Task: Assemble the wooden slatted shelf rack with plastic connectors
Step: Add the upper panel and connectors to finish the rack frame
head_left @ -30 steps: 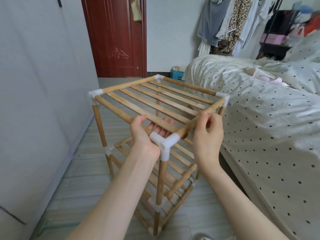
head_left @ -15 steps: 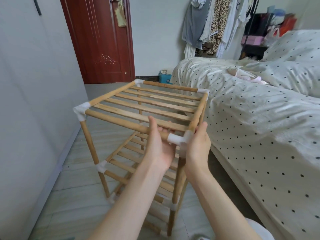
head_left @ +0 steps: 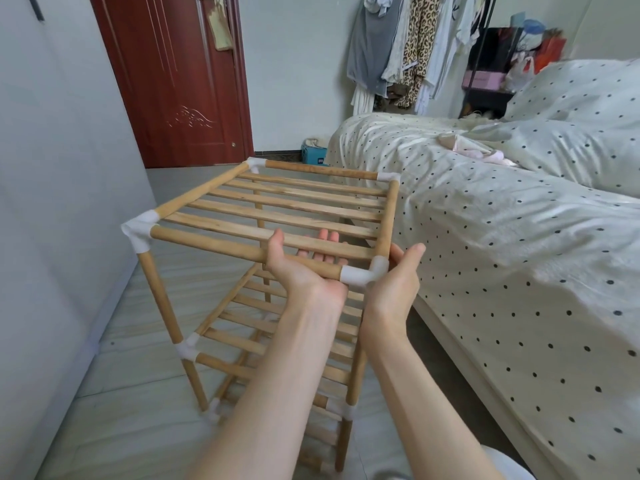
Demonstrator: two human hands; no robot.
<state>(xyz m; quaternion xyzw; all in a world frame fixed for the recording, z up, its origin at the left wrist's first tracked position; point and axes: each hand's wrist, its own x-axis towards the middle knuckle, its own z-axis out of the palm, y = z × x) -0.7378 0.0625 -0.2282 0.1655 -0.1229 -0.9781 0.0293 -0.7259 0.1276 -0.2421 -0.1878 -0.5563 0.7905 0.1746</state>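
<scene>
The rack (head_left: 277,271) stands on the floor (head_left: 138,393) between the wall (head_left: 52,202) and the bed (head_left: 502,271). It looks almost done: three slatted shelves sit in place, and white corner pieces join the poles. The left hand (head_left: 304,268) cups the front pole from below, fingers straight under the slats. The right hand (head_left: 394,282) presses flat on the near corner piece (head_left: 363,273), thumb up. Likely only the last pushing and checking is left. A red door (head_left: 173,81) and hanging clothes (head_left: 408,46) are at the back
</scene>
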